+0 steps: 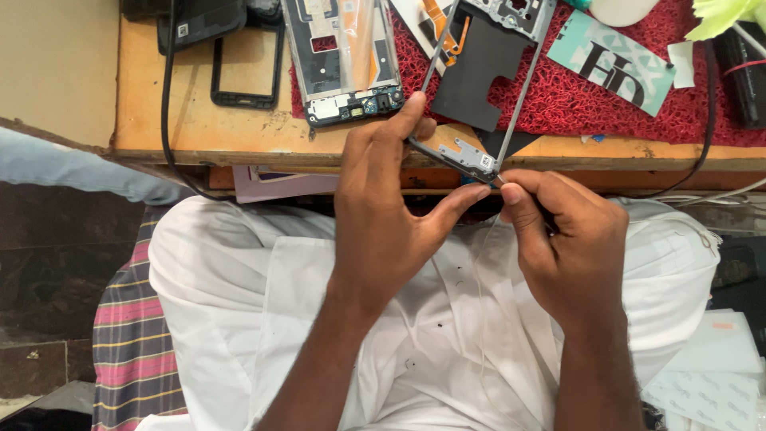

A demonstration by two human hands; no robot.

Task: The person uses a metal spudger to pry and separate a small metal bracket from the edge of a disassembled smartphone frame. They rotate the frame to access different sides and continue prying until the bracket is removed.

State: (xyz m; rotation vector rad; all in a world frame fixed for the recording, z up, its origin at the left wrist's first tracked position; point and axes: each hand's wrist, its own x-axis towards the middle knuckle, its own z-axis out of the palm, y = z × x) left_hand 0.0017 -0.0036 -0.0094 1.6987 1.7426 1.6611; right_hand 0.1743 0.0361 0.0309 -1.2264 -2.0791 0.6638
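My left hand point(383, 207) grips the near end of a thin metal phone frame point(523, 88) that slants from the table edge up over the red mat. A small grey board part point(471, 157) sits at that near end. My right hand point(570, 239) pinches a thin dark tool whose tip point(499, 180) touches the frame's near corner. Both hands hover above my lap in white cloth, just in front of the wooden table edge point(239, 148).
An opened phone body with exposed boards point(343, 60) lies on the table beside a black bezel frame point(246, 68) and a black sheet point(479, 72). A red mat point(574, 100) carries a teal card point(610, 60). A black cable point(167, 104) hangs off the left.
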